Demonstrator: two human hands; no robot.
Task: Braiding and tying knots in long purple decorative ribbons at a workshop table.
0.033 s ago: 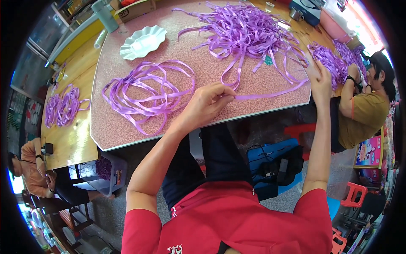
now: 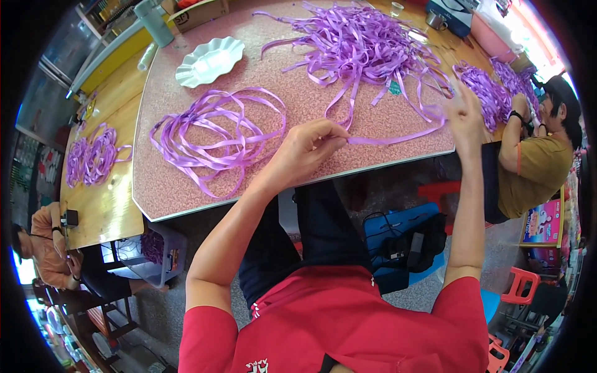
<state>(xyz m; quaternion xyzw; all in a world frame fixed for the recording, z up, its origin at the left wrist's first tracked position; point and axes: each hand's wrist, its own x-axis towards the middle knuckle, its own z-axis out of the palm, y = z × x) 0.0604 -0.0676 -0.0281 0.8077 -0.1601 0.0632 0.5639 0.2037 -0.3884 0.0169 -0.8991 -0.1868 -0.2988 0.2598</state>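
A purple ribbon [image 2: 398,140] runs along the near edge of the pink speckled table, slightly sagging. Its left part is pinched between the thumb and fingers of my left hand [image 2: 314,144]. My right hand [image 2: 465,118] is over the table's right corner, beside the ribbon's other end. Its fingers are smeared by motion, so their grip is unclear. Beyond my hands, a large tangled heap of purple ribbons [image 2: 357,46] covers the far side, with loops trailing toward me. Left of my left hand lies a loosely coiled bundle of purple ribbon [image 2: 214,140].
A white scalloped dish [image 2: 210,62] stands at the far left of the pink table [image 2: 298,105]. Behind it are a green flask [image 2: 154,23] and a cardboard box. Other people sit at left and right, near more ribbon piles [image 2: 482,93]. A blue stool [image 2: 398,230] is below the table edge.
My right hand has shifted slightly left and is now more blurred. The ribbon between my hands hangs a little slacker, its right end further left. My left hand has barely moved.
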